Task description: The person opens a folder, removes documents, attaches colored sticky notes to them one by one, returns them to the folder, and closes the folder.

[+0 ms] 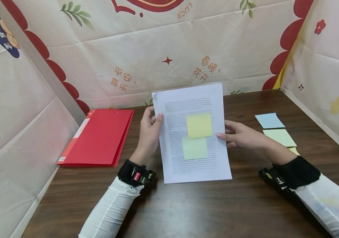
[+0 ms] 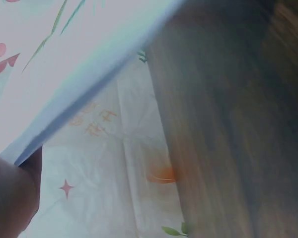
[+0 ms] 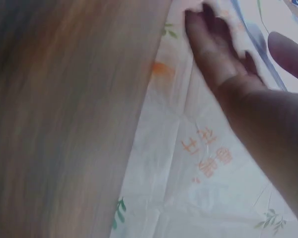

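Note:
A white printed sheet of paper (image 1: 193, 132) is lifted off the brown table (image 1: 205, 208), tilted toward me. On it stick a yellow sticky note (image 1: 199, 125) and, just below, a pale green sticky note (image 1: 194, 148). My left hand (image 1: 152, 124) pinches the sheet's left edge, thumb on top. My right hand (image 1: 231, 135) pinches the right edge, its thumb lying on the page beside the yellow note. In the left wrist view the paper's edge (image 2: 89, 64) runs above my hand (image 2: 10, 198). The right wrist view shows my right hand's fingers (image 3: 223, 54) under the sheet.
A red folder (image 1: 99, 137) lies shut on the table at the left. At the right lie a blue sticky note (image 1: 268, 120), a pale yellow-green one (image 1: 279, 137) and a yellow one (image 1: 294, 150) partly hidden by my sleeve. Printed cloth walls enclose the back and sides.

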Action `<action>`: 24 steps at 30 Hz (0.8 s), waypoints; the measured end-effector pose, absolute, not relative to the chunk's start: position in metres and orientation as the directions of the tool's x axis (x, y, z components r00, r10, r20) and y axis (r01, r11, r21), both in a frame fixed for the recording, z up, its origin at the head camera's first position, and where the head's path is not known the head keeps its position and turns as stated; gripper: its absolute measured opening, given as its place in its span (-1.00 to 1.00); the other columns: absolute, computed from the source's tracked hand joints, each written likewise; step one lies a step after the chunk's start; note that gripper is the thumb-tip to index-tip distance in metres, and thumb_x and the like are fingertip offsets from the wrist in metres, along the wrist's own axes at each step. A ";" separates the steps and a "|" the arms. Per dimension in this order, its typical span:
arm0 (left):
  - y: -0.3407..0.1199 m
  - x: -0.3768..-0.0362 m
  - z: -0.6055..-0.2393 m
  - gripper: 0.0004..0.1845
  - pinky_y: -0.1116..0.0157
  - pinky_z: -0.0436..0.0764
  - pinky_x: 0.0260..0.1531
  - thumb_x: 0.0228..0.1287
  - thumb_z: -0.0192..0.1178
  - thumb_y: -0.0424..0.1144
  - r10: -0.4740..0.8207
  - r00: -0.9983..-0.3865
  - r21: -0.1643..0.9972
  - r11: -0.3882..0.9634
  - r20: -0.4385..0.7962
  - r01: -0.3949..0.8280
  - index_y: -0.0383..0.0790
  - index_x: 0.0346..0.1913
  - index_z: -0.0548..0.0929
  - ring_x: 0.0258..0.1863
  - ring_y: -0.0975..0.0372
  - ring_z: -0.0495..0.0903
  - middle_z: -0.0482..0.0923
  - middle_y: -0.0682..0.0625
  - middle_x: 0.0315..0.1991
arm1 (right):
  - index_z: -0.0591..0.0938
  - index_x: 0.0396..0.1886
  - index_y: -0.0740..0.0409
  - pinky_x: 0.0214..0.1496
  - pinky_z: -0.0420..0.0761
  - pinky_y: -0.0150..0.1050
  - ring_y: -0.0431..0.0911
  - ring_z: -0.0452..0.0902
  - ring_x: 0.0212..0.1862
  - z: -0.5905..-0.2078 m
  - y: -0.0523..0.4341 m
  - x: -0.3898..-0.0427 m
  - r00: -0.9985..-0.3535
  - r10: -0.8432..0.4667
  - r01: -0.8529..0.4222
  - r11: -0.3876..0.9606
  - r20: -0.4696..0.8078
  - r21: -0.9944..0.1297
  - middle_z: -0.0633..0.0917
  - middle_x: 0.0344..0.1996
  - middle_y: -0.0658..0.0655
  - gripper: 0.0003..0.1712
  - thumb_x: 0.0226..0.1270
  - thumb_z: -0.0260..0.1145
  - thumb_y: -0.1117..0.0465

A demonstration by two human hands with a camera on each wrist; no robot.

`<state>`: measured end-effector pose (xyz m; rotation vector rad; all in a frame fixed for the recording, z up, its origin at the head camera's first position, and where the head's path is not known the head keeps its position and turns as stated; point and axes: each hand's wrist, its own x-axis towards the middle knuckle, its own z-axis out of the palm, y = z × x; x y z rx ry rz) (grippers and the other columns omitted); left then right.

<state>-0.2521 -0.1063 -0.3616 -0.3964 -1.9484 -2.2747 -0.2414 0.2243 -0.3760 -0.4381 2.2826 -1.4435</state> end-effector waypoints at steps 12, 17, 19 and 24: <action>-0.136 -0.264 -0.344 -0.54 0.05 0.72 0.06 0.69 0.07 -0.07 0.117 -0.971 0.911 0.338 0.207 0.235 -0.19 0.45 0.36 0.14 0.02 0.70 0.65 -0.24 0.25 | 0.29 0.58 0.24 -0.05 0.85 -0.02 0.06 0.85 0.00 -0.367 0.213 -0.229 -0.904 -0.418 -0.056 0.320 -0.088 -0.946 0.70 0.23 0.45 -0.43 0.69 0.15 0.26; -0.185 -0.277 -0.346 -0.33 -0.29 0.52 0.35 0.57 0.20 0.03 0.008 -0.998 0.464 0.885 0.064 0.036 -0.26 0.52 0.30 0.47 -0.25 0.39 0.41 -0.34 0.47 | 0.30 0.58 0.24 -0.06 0.85 -0.02 0.05 0.85 0.01 -0.363 0.217 -0.230 -0.916 -0.392 -0.056 0.349 -0.091 -0.935 0.69 0.24 0.46 -0.44 0.70 0.14 0.25; -0.206 -0.282 -0.353 -0.18 -0.48 0.39 0.36 0.48 0.29 0.01 -0.072 -0.997 0.299 0.951 -0.040 -0.081 -0.31 0.58 0.21 0.55 -0.40 0.18 0.23 -0.48 0.53 | 0.30 0.58 0.23 -0.05 0.85 -0.02 0.05 0.84 0.01 -0.363 0.218 -0.231 -0.917 -0.386 -0.048 0.351 -0.098 -0.935 0.68 0.25 0.46 -0.43 0.70 0.14 0.24; -0.244 -0.288 -0.370 0.10 -0.73 0.09 0.28 0.28 0.43 -0.08 -0.231 -0.927 0.152 0.946 -0.297 -0.285 -0.34 0.69 -0.01 0.57 -0.65 -0.27 -0.15 -0.62 0.61 | 0.28 0.59 0.23 -0.02 0.85 0.01 0.07 0.84 0.02 -0.364 0.218 -0.231 -0.911 -0.393 -0.019 0.342 -0.125 -0.939 0.67 0.27 0.47 -0.40 0.68 0.18 0.24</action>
